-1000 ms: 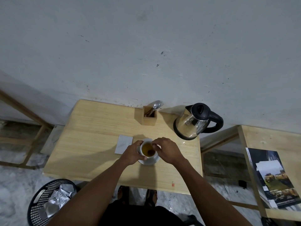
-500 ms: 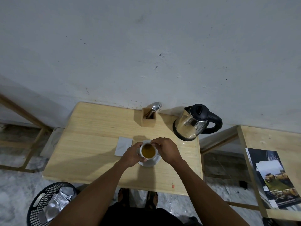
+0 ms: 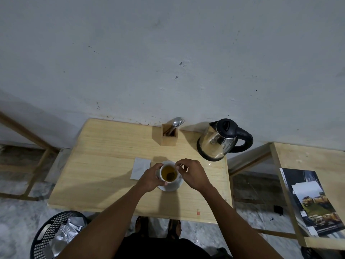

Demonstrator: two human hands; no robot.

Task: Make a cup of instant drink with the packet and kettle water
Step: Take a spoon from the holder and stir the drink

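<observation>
A white cup (image 3: 169, 173) of amber drink stands on a white saucer (image 3: 174, 186) near the middle of the wooden table (image 3: 104, 165). My left hand (image 3: 151, 179) wraps the cup's left side. My right hand (image 3: 192, 174) pinches a thin spoon handle at the cup's right rim; the spoon bowl shows dark under the liquid. A steel kettle (image 3: 218, 142) with a black lid and handle stands at the table's back right. A pale packet (image 3: 140, 168) lies flat just left of the cup.
A wooden holder (image 3: 169, 134) with a spoon and fork stands at the back by the wall. A black mesh bin (image 3: 56, 234) holding silver wrappers sits on the floor at lower left. A second table at the right carries a magazine (image 3: 313, 200).
The dark spoon bowl has shifted round inside the cup. My right hand's fingers moved along the rim. My left hand stayed on the cup.
</observation>
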